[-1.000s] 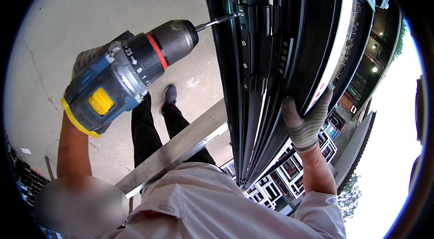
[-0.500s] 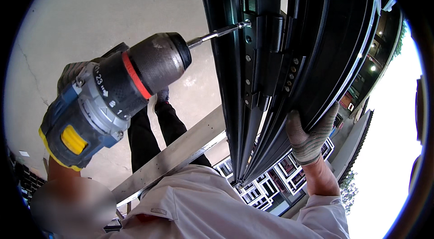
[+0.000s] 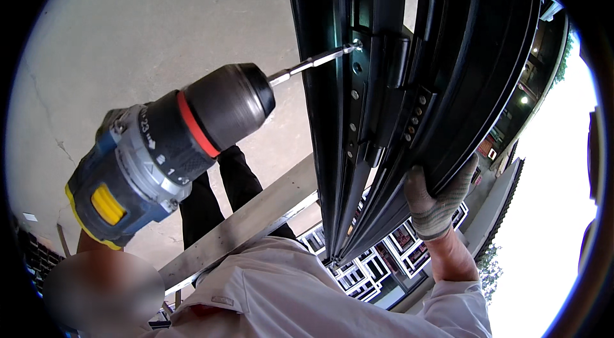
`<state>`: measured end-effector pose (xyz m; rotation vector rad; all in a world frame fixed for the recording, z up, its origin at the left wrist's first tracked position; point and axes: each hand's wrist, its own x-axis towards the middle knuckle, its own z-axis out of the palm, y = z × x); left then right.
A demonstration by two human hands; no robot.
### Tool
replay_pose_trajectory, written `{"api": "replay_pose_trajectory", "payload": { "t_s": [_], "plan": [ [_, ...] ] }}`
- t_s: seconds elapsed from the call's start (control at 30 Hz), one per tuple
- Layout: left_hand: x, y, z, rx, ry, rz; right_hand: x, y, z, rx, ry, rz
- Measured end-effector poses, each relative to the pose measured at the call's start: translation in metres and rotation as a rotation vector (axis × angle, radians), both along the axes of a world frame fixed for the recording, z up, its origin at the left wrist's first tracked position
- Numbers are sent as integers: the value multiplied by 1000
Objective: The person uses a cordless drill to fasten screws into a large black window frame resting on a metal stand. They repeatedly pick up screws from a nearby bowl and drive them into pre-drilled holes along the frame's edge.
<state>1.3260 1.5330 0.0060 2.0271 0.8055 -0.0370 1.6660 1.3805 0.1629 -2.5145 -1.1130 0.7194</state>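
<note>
Nearest the camera, the left hand (image 3: 102, 146) grips the cordless drill (image 3: 166, 152), mostly hidden behind its blue and yellow body. Against a second ago the drill sits closer and larger in view, its bit (image 3: 313, 63) now pressed to a screw (image 3: 355, 45) on the dark metal frame (image 3: 332, 114) beside the hinge (image 3: 396, 76), so the driving looks under way. Farther right, the gloved right hand (image 3: 438, 200) stays clamped on the frame's curved edge, steadying it. Below lies the concrete floor (image 3: 160, 31).
</note>
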Motion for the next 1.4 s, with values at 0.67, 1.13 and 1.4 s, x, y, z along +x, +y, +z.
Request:
{"api": "replay_pose_trajectory", "payload": {
  "t_s": [0.67,1.13,1.4],
  "plan": [
    [-1,-43,0,-159,-94,-56,2,-4,-3,26,-32,-3],
    [2,-42,-1,-196,-104,-87,2,-1,1,4,-24,6],
    [5,-34,5,-161,-58,-82,6,-1,-3,42,-70,85]
  ]
}}
